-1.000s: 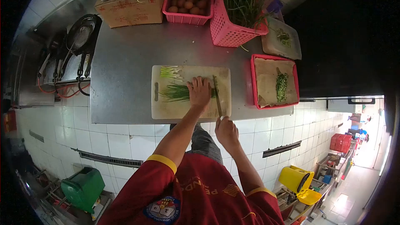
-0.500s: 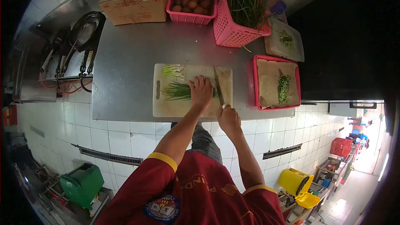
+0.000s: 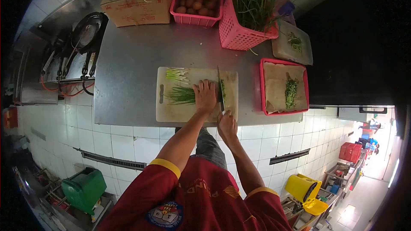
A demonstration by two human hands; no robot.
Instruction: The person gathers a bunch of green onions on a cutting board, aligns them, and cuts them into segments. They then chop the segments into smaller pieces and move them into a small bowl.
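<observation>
My left hand (image 3: 206,95) presses down on a bunch of spring onions (image 3: 181,95) that lies across the white cutting board (image 3: 171,114). My right hand (image 3: 227,125) is closed round the handle of a kitchen knife (image 3: 220,86). The blade points away from me and stands at the right end of the bunch, close beside my left fingers. Small chopped green bits (image 3: 223,89) lie just right of the blade. Pale spring onion stalks (image 3: 177,74) rest at the board's upper left. My left palm hides part of the bunch.
A pink tray (image 3: 262,86) lined with brown paper holds chopped greens (image 3: 291,93). Along the back are a pink egg basket (image 3: 196,19), a pink basket of spring onions (image 3: 239,38), a lidded plastic container (image 3: 287,51) and a cardboard box (image 3: 139,10). Pans (image 3: 87,34) stand at the left.
My right hand has moved the knife left and turned it more upright, against the bunch's end. Chopped green bits now show right of the blade. My left hand stays on the bunch.
</observation>
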